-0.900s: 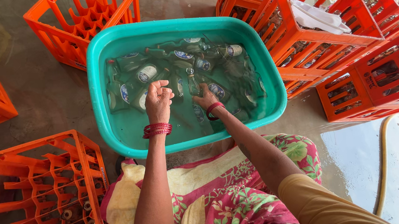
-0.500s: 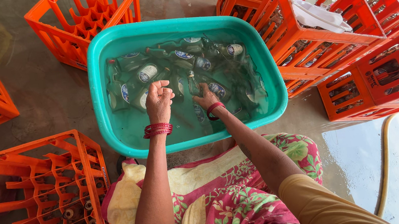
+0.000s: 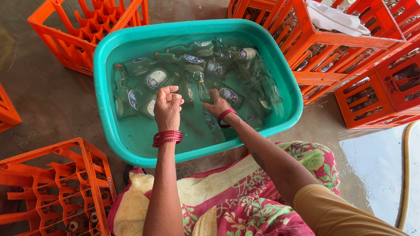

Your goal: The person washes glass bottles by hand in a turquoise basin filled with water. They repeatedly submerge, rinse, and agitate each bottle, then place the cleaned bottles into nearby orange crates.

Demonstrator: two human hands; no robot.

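Both hands are down in the teal tub (image 3: 122, 140) of water, and little has moved since the earlier frames: same reach, same tub, same crates. The left hand (image 3: 168, 108) hangs over the water near the middle, fingers loosely curled, palm tipped up; whether anything small sits in that curl I cannot tell. It looked the same half a second ago. The right hand (image 3: 217, 105) has closed on the clear glass bottle (image 3: 202, 87), which now stands neck-up out of the water just beside the tub's centre. Earlier it lay lower and was harder to pick out, so the bottle has been tipped upright in the grip. More labelled bottles (image 3: 153, 79) lie sunk toward the far edge. An orange crate (image 3: 51, 195) sits at the tub's near-left corner with bottles in its slots, stacked crates (image 3: 354, 41) crowd the right side, a white cloth (image 3: 334, 19) on top.
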